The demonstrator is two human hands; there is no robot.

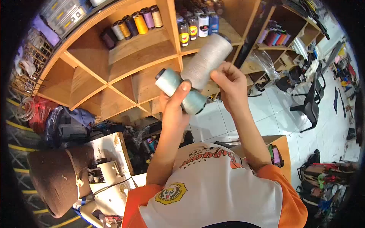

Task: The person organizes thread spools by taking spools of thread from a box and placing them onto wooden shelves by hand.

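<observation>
The left hand (pixel 174 103) clasps pale green thread (pixel 194 102), its thumb against the lower end of a grey spool (pixel 207 60); the right hand (pixel 232 83) is at that spool's side, its grip unclear. Wooden shelves (pixel 142 56) stand beyond.

The big cone (pixel 207 60) I hold is pale grey, its dark top end just showing; the spool thread (pixel 194 102) beside it is pale mint with black ends. My shirt (pixel 224 190) is white, with orange sleeves (pixel 283 190), red and dark lettering and a yellow-edged badge (pixel 171 193). In the tan shelf (pixel 133 51) I see a bright yellow spool (pixel 140 22), a mauve spool (pixel 148 18), a blue spool (pixel 213 24) and a white spool (pixel 203 25) with a black label. The farther spools (pixel 272 38) look red and purple, though they're too small to be sure. White tiles (pixel 262 106) make a grid.
</observation>
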